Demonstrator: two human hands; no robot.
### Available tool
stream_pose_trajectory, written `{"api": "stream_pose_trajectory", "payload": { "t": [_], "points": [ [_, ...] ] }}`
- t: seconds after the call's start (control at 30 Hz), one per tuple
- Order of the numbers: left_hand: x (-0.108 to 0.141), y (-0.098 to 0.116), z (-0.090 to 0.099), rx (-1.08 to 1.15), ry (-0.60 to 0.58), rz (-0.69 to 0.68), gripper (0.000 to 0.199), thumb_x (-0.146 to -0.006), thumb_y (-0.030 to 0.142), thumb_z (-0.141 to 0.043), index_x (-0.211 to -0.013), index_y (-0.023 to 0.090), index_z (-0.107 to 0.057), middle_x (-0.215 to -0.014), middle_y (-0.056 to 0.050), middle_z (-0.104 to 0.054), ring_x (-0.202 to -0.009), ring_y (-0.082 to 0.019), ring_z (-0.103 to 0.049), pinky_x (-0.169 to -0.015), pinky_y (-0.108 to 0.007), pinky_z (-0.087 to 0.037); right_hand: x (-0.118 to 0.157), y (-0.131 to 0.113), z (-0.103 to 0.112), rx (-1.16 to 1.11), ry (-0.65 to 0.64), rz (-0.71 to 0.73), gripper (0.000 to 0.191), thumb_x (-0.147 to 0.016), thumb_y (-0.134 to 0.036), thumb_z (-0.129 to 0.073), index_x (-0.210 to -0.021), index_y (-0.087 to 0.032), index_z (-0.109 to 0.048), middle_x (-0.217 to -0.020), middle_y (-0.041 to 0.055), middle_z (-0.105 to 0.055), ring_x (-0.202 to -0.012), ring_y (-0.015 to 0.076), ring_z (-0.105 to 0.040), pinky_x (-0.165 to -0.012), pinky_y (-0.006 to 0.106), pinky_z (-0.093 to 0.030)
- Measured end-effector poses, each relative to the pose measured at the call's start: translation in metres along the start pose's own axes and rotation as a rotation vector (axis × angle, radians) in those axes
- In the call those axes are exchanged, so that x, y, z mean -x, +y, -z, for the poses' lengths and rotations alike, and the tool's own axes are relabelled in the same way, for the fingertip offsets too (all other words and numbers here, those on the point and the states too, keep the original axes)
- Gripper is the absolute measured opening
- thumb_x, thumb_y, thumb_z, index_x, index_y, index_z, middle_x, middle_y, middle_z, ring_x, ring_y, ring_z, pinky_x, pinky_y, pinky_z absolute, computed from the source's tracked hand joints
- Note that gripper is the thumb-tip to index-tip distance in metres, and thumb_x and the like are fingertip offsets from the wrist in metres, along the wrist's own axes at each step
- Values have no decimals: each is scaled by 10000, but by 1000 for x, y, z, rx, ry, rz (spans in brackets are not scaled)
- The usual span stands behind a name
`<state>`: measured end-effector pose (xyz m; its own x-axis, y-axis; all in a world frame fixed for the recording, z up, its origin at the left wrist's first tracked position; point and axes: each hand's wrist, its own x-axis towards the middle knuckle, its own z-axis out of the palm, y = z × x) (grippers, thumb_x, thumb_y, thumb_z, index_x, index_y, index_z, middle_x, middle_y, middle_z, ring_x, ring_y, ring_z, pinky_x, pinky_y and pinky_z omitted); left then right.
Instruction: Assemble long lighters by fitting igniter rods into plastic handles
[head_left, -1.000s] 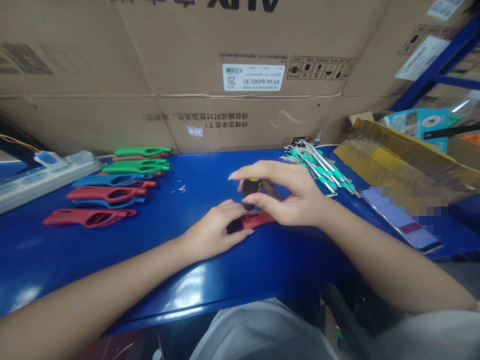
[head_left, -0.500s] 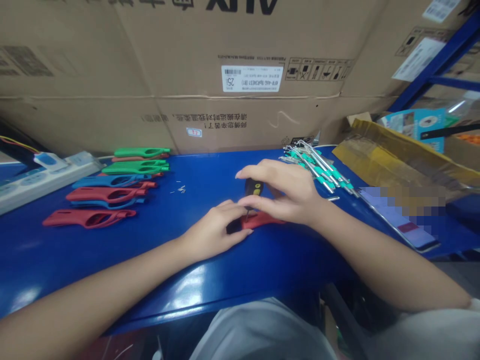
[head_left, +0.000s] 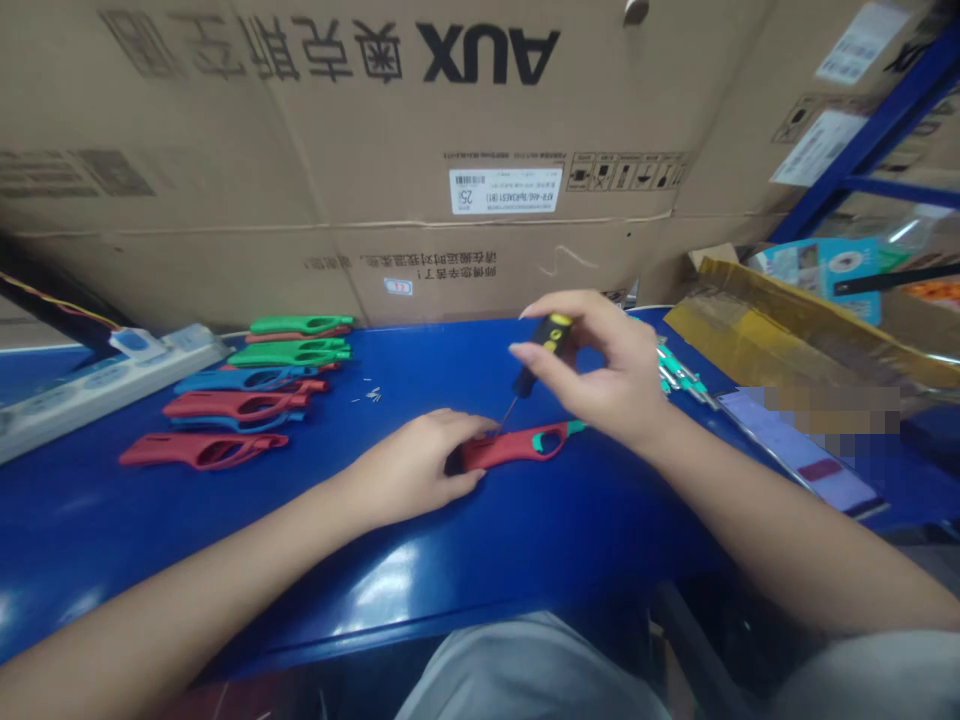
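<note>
Now | right hand point(head_left: 611, 375): screwdriver point(head_left: 526, 379) | left hand point(head_left: 420, 462): red casing point(head_left: 511, 447) holding teal piece point(head_left: 575, 427)

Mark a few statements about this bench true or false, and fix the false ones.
1. The right hand holds a screwdriver. True.
2. The left hand is on a blue casing. False: the left hand is on a red casing.
3. Green shows at one end of the red casing. True.
4. The phone lies between the two hands. False: the phone is beyond the right hand, near the picture's right edge.
5. A power strip lies on the picture's left. True.
</note>
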<state>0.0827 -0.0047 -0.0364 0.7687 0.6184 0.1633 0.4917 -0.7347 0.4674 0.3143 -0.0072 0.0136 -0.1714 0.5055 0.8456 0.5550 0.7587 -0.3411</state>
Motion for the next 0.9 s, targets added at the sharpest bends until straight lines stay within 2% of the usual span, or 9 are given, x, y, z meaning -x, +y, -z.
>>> {"api": "stream_pose_trajectory", "payload": {
  "t": [0.13,0.27,0.37,0.5,0.63,0.73,0.9],
  "points": [
    [0,-7,27,-213,-87,83,445,-796,142,-654,-1234,212,-668,-1115,-83,-733,-981,-268,-701,-842,-362,-547,-13,29,24,166,178,-64,230,-887,-404,-729,-1019,-231,-653,-891,-2,-657,-607,116,-558,-580,263,-470],
    [-11,-24,44,-328,-117,109,397,-745,144,-630,-1129,205,-711,-1042,-71,-735,-899,-252,-703,-770,-326,-536,-18,65,59,420,293,-163,250,-894,-453,-687,-1017,-245,-625,-870,30,-637,-694,178,-599,-646,312,-492],
    [-27,-38,52,-358,-130,124,402,-739,172,-620,-1127,188,-723,-1082,-74,-738,-951,-252,-700,-808,-314,-532,-15,91,84,592,237,-297,225,-915,-411,-622,-1062,-240,-607,-952,75,-648,-854,246,-641,-787,386,-523],
    [-50,-53,60,-377,-169,186,394,-734,218,-638,-1112,210,-747,-1124,-54,-751,-976,-245,-702,-814,-292,-526,-7,121,103,748,86,-391,120,-893,-290,-577,-966,-209,-628,-1058,143,-631,-1091,308,-591,-983,458,-480],
    [-68,-72,65,-395,-166,232,432,-710,210,-648,-1129,209,-752,-1120,-56,-762,-957,-244,-712,-797,-284,-531,2,142,105,757,38,-562,156,-862,-212,-561,-977,-185,-662,-1109,158,-593,-1087,302,-589,-1003,461,-481],
    [-77,-88,71,-408,-151,272,457,-704,213,-651,-1151,215,-744,-1120,-52,-768,-977,-238,-713,-821,-274,-532,6,153,104,785,19,-637,207,-838,-167,-559,-981,-158,-709,-1139,166,-553,-1088,291,-596,-1030,436,-476],
    [-87,-108,79,-414,-136,325,474,-714,250,-655,-1180,212,-736,-1160,-53,-762,-1015,-234,-712,-839,-256,-535,12,168,105,881,-170,-736,355,-818,-86,-524,-1082,-100,-761,-1169,191,-567,-1177,274,-576,-1105,368,-423]
  ]
}}
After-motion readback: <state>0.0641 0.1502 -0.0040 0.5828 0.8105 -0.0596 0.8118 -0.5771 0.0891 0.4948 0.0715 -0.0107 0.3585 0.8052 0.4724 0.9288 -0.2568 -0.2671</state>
